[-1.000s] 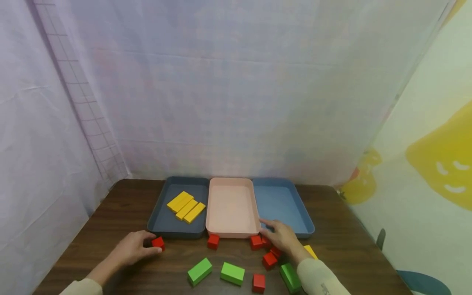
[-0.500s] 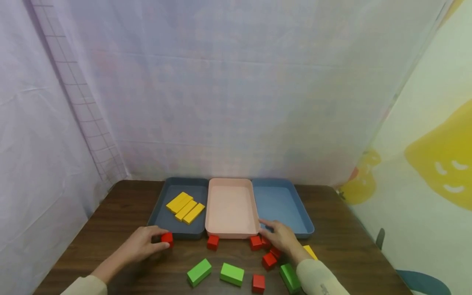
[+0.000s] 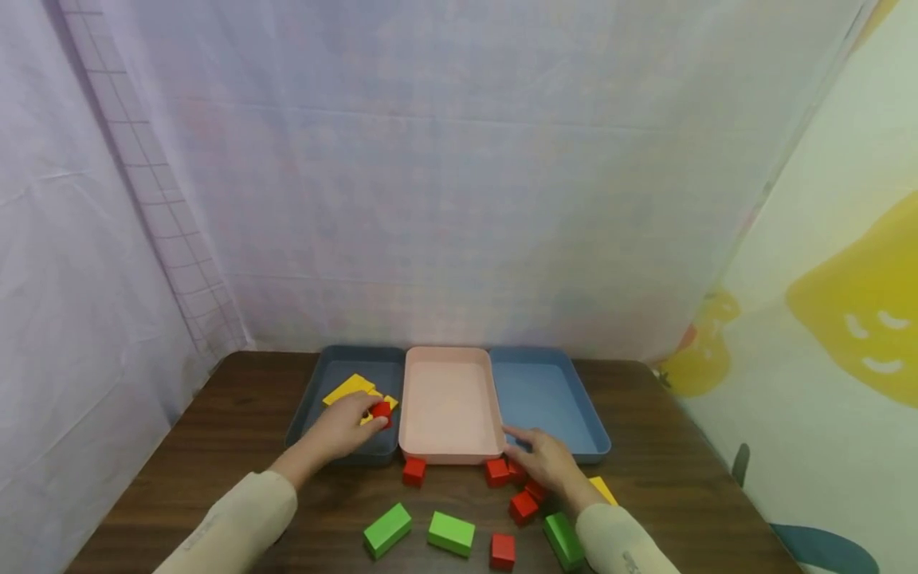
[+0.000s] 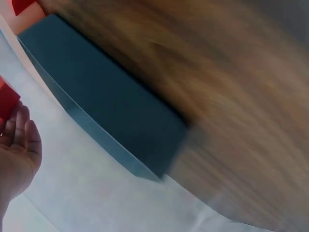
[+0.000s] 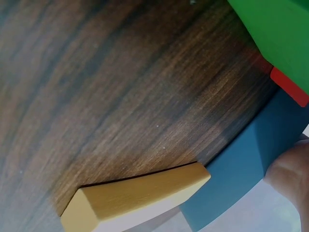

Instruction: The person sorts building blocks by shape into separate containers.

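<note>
My left hand [image 3: 340, 426] pinches a red cube [image 3: 382, 412] between thumb and fingers, over the dark blue-grey tray [image 3: 304, 426]. Several yellow blocks [image 3: 347, 389] lie in that tray, partly hidden behind the hand. At the left edge of the left wrist view, the same hand [image 4: 19, 154] appears with the red cube [image 4: 7, 99] at its fingertips. My right hand [image 3: 551, 464] rests with relaxed fingers at the near corner where the pink tray [image 3: 452, 458] meets the blue tray [image 3: 598, 434]. Its fingertips seem to touch the tray rims.
Several red cubes [image 3: 523, 507] lie in front of the trays, some partly under the right hand. Nearer me are green blocks [image 3: 452, 533] and another red cube [image 3: 503, 551]. Beside the right wrist lies a yellow block [image 3: 604, 489]. A curtain hangs behind the table [image 3: 251, 383].
My left hand has carried the red cube from the table at the left, forward and rightward, to above the dark tray. The right hand has stayed in place.
</note>
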A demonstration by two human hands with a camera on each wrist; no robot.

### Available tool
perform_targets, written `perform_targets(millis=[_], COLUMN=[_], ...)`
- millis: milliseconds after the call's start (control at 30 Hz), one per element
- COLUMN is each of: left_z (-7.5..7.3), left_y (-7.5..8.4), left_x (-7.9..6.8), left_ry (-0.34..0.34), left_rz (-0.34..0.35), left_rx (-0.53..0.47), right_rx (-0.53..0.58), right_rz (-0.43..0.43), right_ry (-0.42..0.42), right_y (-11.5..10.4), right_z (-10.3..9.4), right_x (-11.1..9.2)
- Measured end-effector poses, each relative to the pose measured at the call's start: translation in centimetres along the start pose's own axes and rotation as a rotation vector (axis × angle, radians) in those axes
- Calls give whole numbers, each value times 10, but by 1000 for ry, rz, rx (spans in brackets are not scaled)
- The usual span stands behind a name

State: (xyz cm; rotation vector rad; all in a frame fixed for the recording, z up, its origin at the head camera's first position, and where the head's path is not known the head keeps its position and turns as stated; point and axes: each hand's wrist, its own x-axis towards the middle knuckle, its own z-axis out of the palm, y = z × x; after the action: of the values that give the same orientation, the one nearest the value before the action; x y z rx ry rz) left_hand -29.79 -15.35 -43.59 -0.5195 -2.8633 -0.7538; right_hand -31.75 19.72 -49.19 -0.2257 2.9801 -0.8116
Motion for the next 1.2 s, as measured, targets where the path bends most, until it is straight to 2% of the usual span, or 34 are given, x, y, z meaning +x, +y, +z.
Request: perform_targets(millis=[200, 300, 400, 500, 667, 733, 867, 1067, 1200], left_z=[20, 30, 41, 50, 61, 61, 56, 46, 37], left_y=[21, 29, 36, 38, 38, 38, 35, 19, 8], left_x=[38, 54, 67, 74, 72, 69, 64, 55, 47], left_ry=[-20, -54, -85, -104, -132, -132, -122, -95, -69], left_rz=[-10, -32, -67, -97, -105, -84, -89, -153, -168], left_rx=[0, 18, 47, 73, 118, 134, 144, 115, 100], right_rx=[3, 8, 8, 10, 7, 2, 2, -6, -1], right_rz=[15, 19, 6, -24, -57, -59, -46, -47, -46], right_ry=[-10, -8, 2, 9, -1, -5, -7, -7, -7], right_y=[-1, -1, -1, -3, -6, -7, -8, -9, -8], right_z=[-1, -1, -2, -1, 1, 2, 3, 3, 2], right_x=[0, -1, -2, 0, 2, 2, 3, 4, 4])
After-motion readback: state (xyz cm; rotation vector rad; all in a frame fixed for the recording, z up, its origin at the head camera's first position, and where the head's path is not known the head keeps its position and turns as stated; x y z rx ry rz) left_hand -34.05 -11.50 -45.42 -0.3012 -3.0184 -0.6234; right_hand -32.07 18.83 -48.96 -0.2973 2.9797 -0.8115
